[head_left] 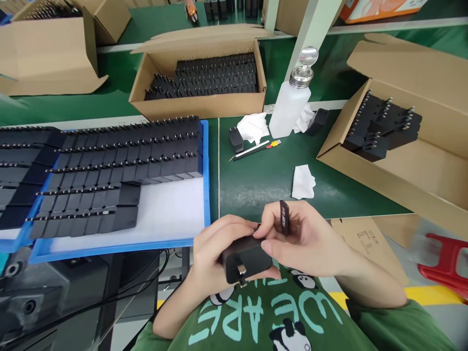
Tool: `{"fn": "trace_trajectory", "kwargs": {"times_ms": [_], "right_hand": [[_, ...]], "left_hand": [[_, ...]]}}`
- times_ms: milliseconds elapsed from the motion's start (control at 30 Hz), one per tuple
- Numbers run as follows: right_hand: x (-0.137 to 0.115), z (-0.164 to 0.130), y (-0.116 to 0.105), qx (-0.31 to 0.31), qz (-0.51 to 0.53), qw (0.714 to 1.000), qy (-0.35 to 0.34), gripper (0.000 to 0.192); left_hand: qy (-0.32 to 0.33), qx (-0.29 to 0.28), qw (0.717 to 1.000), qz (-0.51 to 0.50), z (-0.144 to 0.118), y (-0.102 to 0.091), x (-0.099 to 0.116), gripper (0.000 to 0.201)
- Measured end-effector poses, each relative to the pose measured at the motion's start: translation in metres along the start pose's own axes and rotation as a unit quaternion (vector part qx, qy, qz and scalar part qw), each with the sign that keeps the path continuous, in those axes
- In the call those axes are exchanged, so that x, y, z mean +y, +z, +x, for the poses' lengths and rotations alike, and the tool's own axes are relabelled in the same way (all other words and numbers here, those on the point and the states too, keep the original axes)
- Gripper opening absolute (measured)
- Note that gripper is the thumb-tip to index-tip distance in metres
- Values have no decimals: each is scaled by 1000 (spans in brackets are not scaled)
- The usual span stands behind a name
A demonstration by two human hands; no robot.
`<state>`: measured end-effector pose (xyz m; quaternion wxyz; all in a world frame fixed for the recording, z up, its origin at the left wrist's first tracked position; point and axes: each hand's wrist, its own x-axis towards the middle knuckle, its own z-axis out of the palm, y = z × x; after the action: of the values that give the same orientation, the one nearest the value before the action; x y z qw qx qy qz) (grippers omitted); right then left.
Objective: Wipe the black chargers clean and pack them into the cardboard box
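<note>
A black power adapter (245,257) with metal plug prongs is held in front of my shirt. My left hand (215,246) is closed around it from the left and beneath, prongs facing me. My right hand (298,239) pinches the adapter's right end between thumb and index finger. A dark band (284,217) with pale lettering loops around a finger of that hand. Just ahead on the green table (256,190) lies a folded white wipe (303,182). Left of my hands is a blue-rimmed tray (206,195) with rows of black adapters (127,161).
A white pump bottle (291,105) stands by crumpled wipes (253,127), two loose adapters and a pen-like tool (249,151). Open cardboard boxes of adapters stand at the back (204,105) and right (365,180). A red stool (444,263) is at lower right.
</note>
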<state>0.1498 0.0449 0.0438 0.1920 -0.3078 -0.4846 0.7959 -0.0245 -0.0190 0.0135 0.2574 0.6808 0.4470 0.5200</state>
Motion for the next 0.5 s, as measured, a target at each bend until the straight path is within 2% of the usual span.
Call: {"fn": "trace_trajectory", "kwargs": {"times_ms": [500], "right_hand": [[2,2,-4,4,6,1000,12,10]], "left_hand": [[-15,3,1000,-10,-2,1,-4,53]]}}
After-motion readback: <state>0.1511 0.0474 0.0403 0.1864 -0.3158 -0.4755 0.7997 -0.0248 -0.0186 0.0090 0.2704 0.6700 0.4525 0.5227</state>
